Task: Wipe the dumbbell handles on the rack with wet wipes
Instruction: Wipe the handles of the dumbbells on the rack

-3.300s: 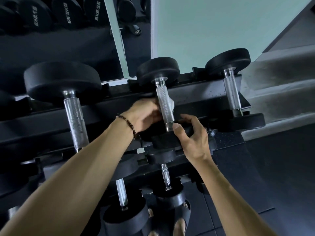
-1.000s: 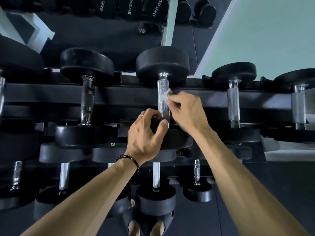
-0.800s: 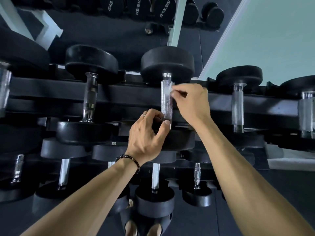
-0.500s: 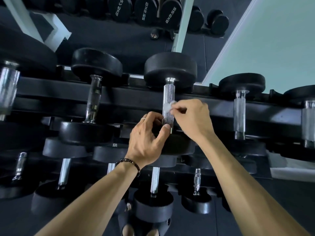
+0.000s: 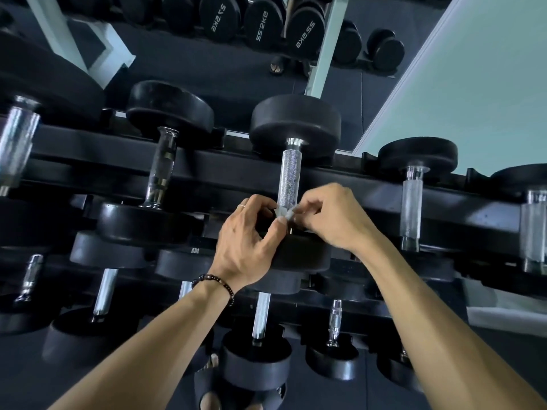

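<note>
My right hand (image 5: 331,217) has slid the wet wipe (image 5: 283,212) from the top of the dumbbell handle (image 5: 288,179) down to its lower end, pinching it there beside my left hand (image 5: 248,244), which steadies the near weight, so this handle on the rack (image 5: 370,187) looks nearly done.

Lower end of the knurled handle (image 5: 288,179) hidden behind the left hand (image 5: 247,247) and right hand (image 5: 334,217). Wet wipe (image 5: 283,212) mostly covered by fingertips, only a crumpled scrap visible. Leftmost dumbbell (image 5: 14,143) and rightmost dumbbell (image 5: 532,226) cut off by the edges. Mirrored weight labels (image 5: 262,26) reversed, hard to read.
</note>
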Available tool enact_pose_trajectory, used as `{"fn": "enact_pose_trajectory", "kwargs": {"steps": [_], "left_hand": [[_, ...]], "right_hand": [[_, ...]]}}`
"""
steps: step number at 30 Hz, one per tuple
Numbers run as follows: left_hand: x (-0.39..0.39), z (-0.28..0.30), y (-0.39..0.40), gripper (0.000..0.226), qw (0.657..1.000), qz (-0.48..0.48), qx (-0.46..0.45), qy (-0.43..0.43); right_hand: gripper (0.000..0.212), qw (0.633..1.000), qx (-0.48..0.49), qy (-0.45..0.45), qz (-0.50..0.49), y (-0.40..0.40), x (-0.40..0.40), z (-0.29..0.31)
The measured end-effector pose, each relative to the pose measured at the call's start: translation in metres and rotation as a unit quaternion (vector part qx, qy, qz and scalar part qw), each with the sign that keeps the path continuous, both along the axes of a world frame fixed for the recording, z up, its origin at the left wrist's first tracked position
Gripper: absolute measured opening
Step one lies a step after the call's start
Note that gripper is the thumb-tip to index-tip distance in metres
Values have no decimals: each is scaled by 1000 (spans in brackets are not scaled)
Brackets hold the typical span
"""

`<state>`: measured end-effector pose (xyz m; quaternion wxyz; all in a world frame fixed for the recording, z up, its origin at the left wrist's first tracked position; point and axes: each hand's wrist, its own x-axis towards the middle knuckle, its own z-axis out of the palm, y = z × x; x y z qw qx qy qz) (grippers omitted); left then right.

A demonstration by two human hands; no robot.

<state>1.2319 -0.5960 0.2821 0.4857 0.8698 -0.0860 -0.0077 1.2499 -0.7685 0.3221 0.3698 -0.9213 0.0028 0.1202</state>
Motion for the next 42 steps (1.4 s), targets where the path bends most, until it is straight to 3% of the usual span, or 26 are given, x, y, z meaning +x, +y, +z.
{"fn": "enact_pose_trajectory", "kwargs": {"steps": [3, 5, 11, 16, 21, 23, 27, 30, 34, 39, 42], "left_hand": [[-2, -1, -3, 41, 1000, 23, 7, 13], [-8, -1, -7, 42, 997, 62, 9, 36], [-16, -1, -9, 39, 990, 107, -26, 88], [-15, -2, -9, 37, 989, 117, -44, 84], [-15, -3, -9, 36, 989, 121, -40, 79], [-15, -4, -10, 39, 989, 122, -43, 74], [-15, -5, -9, 42, 989, 121, -44, 76], [-15, -5, -9, 41, 989, 121, -45, 75], [-15, -4, -9, 42, 989, 123, -48, 71], [-15, -4, -9, 40, 987, 126, -50, 81], [-15, -5, -9, 35, 988, 124, -50, 82]], "right_hand": [[13, 992, 38, -89, -76, 2, 22, -3], [10, 987, 54, -102, -108, 4, 23, -7], [12, 998, 36, 56, 2, -6, -2, -7], [10, 992, 76, -56, -88, 0, 23, -5], [13, 995, 37, 89, 13, -8, -3, -8], [11, 998, 39, 57, 10, -8, 5, -8], [10, 984, 129, -45, -116, -3, 30, -11], [9, 982, 138, -41, -124, -2, 18, -19], [14, 993, 99, -10, -64, -5, -8, -24], [33, 954, 189, -90, -214, 5, 36, -25], [35, 956, 190, -72, -211, 7, 28, -27]]}}
